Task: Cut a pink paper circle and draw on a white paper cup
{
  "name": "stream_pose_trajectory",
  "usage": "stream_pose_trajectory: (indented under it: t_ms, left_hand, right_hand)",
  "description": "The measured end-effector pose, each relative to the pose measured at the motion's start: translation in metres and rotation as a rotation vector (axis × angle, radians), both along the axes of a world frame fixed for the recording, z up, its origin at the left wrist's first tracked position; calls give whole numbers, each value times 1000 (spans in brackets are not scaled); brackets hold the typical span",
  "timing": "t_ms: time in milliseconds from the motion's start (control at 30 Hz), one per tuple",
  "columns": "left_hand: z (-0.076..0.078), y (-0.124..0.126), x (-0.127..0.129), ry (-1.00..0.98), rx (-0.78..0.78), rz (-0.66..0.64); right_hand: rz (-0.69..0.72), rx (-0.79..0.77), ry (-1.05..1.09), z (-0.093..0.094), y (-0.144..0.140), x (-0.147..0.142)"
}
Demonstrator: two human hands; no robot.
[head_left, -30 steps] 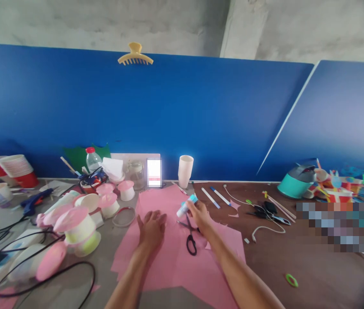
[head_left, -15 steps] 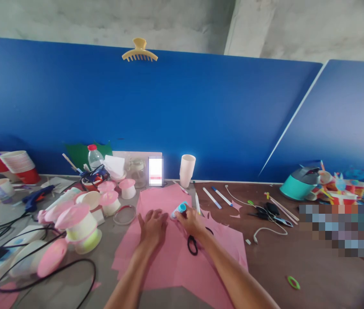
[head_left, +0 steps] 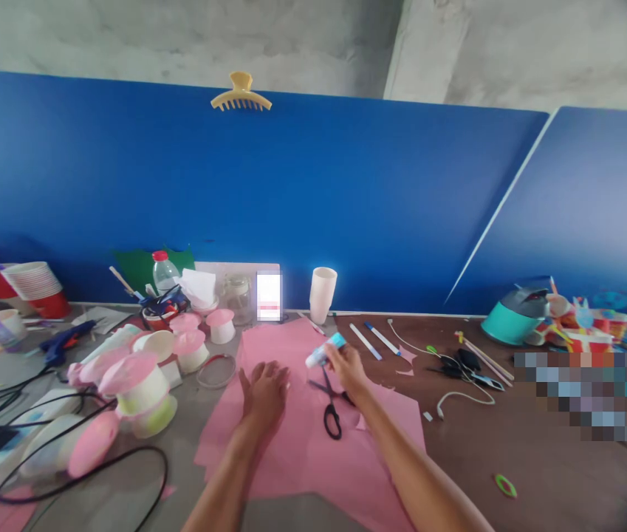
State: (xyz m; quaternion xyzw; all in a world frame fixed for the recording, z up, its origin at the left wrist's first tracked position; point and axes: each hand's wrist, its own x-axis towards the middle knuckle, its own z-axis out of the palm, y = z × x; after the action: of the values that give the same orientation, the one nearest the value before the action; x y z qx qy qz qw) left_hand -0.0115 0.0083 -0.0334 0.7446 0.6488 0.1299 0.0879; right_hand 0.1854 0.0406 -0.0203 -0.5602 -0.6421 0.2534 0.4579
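Blue partition boards back a cluttered craft desk. Left hand (head_left: 264, 390) lies flat, fingers spread, pinning the pink paper sheet (head_left: 313, 436). Right hand (head_left: 346, 366) grips a glue stick (head_left: 325, 350) just above it. Black scissors (head_left: 331, 406) lie under that wrist; lowering the arm could snag them and crease the paper.

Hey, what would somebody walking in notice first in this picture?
Probably the big pink paper spread mid-table, with the left hand flat on it and the right hand holding a glue stick just above black scissors. Then the cluster of pink-topped cups to the left, and a yellow hair claw clipped on top of the blue partition.
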Motion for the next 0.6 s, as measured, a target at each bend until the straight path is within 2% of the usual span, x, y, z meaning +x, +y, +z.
stream_pose_trajectory:
  t_ms: [67, 133, 367, 600]
  left_hand:
    - [-1, 0, 0, -1, -4, 1]
    - [0, 0, 1, -7, -10, 7]
    - [0, -1, 1, -62, 11, 8]
    - [-3, 1, 0, -38, 17, 14]
  right_hand:
    - [-80, 16, 139, -1, 5, 7]
    - [-101, 39, 205, -4, 7, 7]
    - [95, 43, 84, -13, -6, -25]
    - [151, 61, -101, -17, -11, -32]
